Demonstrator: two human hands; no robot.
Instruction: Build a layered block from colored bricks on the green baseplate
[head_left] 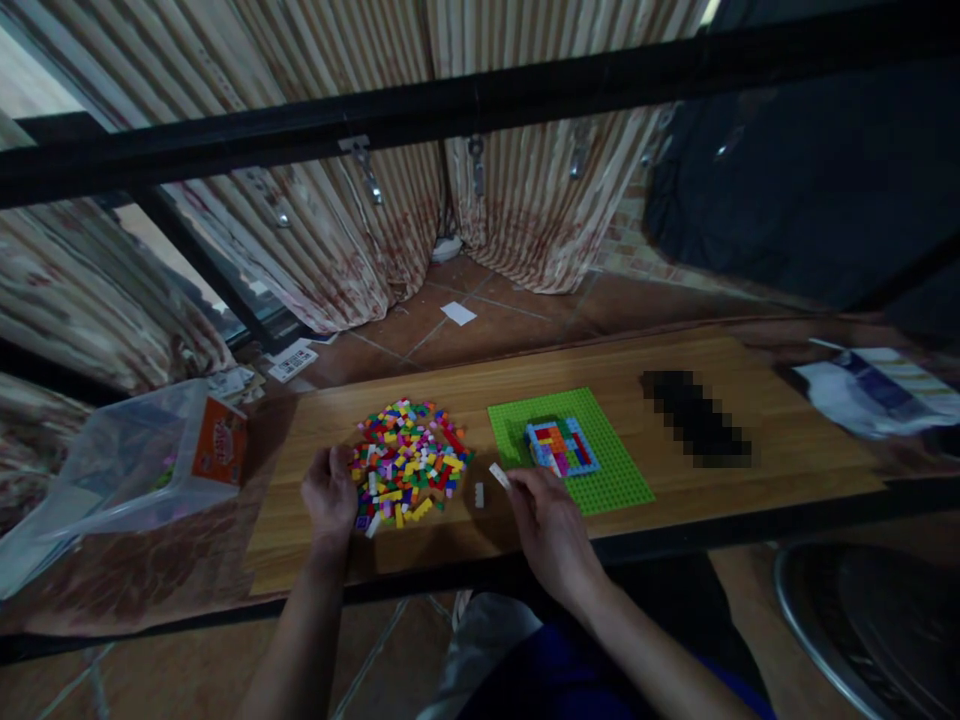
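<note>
A white brick (498,475) is pinched between the thumb and fingers of my right hand (551,525), held over the near left side of the green baseplate (626,478). On the baseplate sits a small build of bricks (564,446), with a light blue border around red, orange and other colours. My left hand (330,492) rests at the left edge of a heap of mixed toy bricks (412,455); its fingers are curled, and what they hold, if anything, is hidden. A loose light-coloured brick (479,495) lies on the board between the heap and the baseplate.
Everything lies on a wooden board (810,450). A clear plastic box (142,460) with an orange label stands on the left. A blurred-out black object (696,418) lies right of the baseplate, and a white and purple package (881,390) lies at far right. A dark bar (480,100) crosses above.
</note>
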